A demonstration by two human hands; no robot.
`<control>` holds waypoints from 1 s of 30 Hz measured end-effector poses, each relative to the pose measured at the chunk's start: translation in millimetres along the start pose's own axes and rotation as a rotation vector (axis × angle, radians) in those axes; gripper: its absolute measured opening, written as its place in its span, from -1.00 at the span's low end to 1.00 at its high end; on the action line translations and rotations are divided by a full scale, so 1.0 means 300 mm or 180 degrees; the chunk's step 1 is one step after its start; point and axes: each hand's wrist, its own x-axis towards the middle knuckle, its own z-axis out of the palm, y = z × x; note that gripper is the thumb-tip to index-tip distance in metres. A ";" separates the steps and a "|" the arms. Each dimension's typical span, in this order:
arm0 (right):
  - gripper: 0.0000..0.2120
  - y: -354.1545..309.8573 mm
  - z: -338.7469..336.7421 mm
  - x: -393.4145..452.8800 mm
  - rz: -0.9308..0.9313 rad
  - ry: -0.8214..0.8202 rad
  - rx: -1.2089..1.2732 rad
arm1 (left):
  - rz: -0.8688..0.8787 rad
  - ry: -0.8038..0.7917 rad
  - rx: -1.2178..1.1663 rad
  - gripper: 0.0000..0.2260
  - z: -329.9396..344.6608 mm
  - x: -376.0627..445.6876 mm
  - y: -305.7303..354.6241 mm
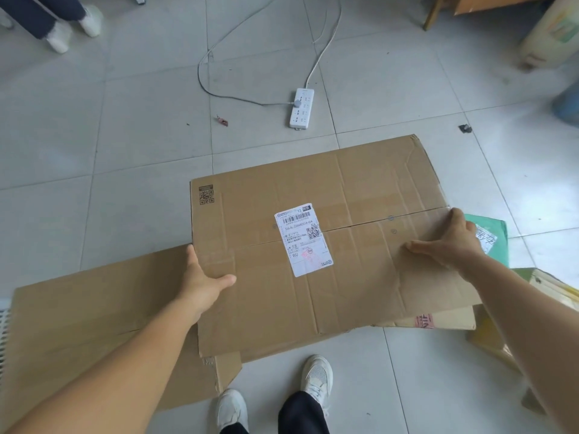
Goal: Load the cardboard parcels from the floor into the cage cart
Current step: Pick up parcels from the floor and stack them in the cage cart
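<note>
A large flat cardboard parcel [360, 270] with a white shipping label lies in front of me over the tiled floor. My left hand [203, 278] grips its left edge, thumb on top. My right hand [451, 242] holds its right edge with the fingers over the rim. A second flattened cardboard sheet [94, 333] lies under it to the left. Another box [445, 321] with a red sticker peeks out beneath its lower right corner. The cage cart is out of view, except perhaps a white grid [3, 333] at the left edge.
A white power strip [301, 108] with its cables lies on the floor beyond the parcel. A green package [492, 233] and yellowish boxes [554, 289] sit at the right. Another person's legs [59, 20] stand at the top left. My feet [275, 393] are just below the parcel.
</note>
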 end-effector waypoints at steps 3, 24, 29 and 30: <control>0.09 0.029 -0.041 -0.051 0.0037 0.0072 0.0102 | 0.0066 -0.0027 -0.0014 0.01 -0.017 -0.052 0.024; 0.05 0.157 -0.480 -0.838 0.0349 0.1290 0.1152 | 0.1730 -0.0287 0.0335 -0.01 -0.316 -0.456 0.352; 0.07 0.239 -0.539 -1.096 0.0563 0.1740 0.1279 | 0.2268 -0.0564 0.0351 -0.01 -0.366 -0.588 0.426; 0.06 0.257 -0.551 -1.148 0.0607 0.1818 0.1313 | 0.2372 -0.0617 0.0346 -0.01 -0.373 -0.618 0.441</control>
